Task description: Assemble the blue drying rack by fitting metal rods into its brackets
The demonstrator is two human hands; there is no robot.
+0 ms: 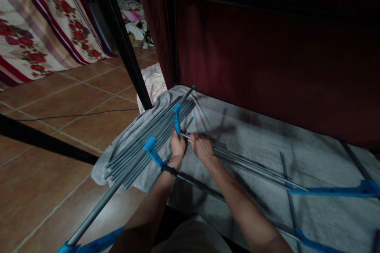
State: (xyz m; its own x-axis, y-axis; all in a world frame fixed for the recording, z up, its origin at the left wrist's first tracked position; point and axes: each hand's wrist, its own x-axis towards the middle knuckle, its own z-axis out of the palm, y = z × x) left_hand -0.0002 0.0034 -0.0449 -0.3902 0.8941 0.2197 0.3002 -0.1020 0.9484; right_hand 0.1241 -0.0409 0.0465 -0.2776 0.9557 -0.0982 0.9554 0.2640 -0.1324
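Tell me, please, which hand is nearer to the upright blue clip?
Left. The left hand sits just under the blue clip, seemingly holding it; the right hand grips a rod further right.

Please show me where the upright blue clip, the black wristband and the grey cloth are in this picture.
upright blue clip [177, 118], head view, middle of its bar.
black wristband [169, 170], head view, top of the band.
grey cloth [267, 138], head view, bare part below the red wall.

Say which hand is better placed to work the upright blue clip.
Left, probably. The left hand is closed at the base of the blue clip; the right hand sits beside it, gripping a thin rod running off right.
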